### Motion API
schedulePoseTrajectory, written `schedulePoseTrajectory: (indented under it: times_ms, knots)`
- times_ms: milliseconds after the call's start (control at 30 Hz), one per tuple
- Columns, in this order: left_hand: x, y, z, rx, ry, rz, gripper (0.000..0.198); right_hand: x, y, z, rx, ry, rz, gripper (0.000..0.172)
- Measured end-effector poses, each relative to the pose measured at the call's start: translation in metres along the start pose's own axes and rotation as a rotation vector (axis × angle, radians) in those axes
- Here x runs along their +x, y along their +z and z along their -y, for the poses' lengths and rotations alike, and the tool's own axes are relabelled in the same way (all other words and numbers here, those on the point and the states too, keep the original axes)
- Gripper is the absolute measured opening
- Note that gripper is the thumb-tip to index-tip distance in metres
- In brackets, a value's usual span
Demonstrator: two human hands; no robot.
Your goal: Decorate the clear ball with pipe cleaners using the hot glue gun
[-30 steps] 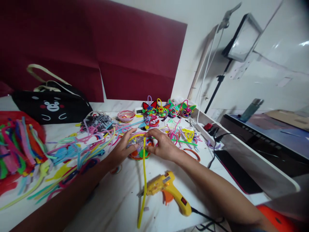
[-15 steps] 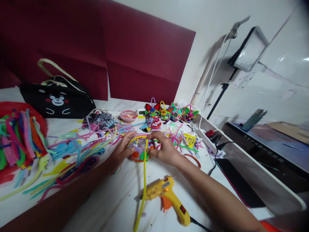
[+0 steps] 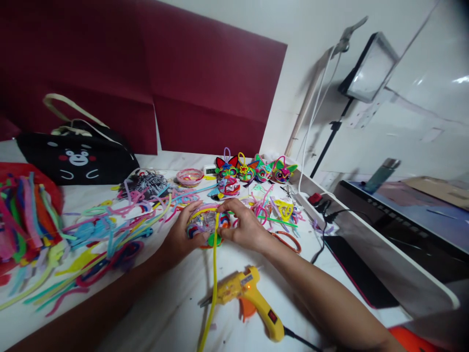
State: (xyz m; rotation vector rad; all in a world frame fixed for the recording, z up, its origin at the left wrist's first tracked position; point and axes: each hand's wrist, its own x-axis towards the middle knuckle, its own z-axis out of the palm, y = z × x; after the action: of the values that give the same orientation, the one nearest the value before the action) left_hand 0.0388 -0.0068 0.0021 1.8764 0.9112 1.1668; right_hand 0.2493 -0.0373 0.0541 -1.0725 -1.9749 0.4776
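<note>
Both my hands hold a round, colourful pipe-cleaner piece (image 3: 205,222) just above the white table. My left hand (image 3: 185,234) wraps its left edge, the thumb lying across the near side. On the right, my right hand (image 3: 240,225) pinches a long yellow pipe cleaner (image 3: 214,274) against the rim. That pipe cleaner follows part of the upper rim, and its free length hangs down toward me. Nearer to me lies a yellow glue gun (image 3: 245,293), nozzle to the left, with a small orange light showing. My fingers cover parts of the round piece.
Loose pipe cleaners (image 3: 98,234) spread over the left. Several finished cat-face ornaments (image 3: 227,171) stand at the back beside a small woven bowl (image 3: 189,177). A black bag (image 3: 76,159) sits back left; a power strip (image 3: 330,227) and black phone-like slab (image 3: 361,271) lie right.
The round piece has tilted slightly in my hands, and my left thumb has slid farther across its near side. The whole view has shifted a little.
</note>
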Motion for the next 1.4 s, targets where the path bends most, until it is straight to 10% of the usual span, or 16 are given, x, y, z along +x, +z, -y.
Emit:
schedulePoseTrajectory:
  times_ms: [1400]
  knots:
    - [0.003, 0.012, -0.016, 0.215, -0.032, -0.12, 0.08, 0.0, -0.007, 0.015, -0.141, 0.066, 0.065, 0.037]
